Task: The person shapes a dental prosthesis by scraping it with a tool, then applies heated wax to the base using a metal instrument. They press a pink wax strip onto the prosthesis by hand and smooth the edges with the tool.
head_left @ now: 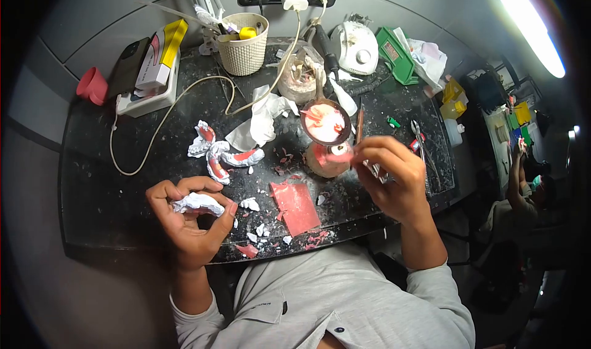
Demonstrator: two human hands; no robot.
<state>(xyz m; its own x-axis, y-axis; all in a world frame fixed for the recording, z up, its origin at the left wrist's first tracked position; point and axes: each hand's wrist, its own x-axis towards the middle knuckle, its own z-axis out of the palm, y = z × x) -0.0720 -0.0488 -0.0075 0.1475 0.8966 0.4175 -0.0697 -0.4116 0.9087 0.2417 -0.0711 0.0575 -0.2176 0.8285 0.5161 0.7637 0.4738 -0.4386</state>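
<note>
The left hand (188,224) gripped a white plaster teeth mould (198,204) sideways; the right hand (397,180), well apart, pinched maybe a pink wax bit (340,157).

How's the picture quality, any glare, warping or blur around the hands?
Head view: strong fisheye bends the table edge and blackens the corners; the strip light is blown out; the left hand holding the plaster cast and the right hand pinching a pink wax piece are evenly lit and sharp.

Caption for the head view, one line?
Left hand holds a white plaster cast; right hand pinches a pink wax piece over a dark table.
</note>
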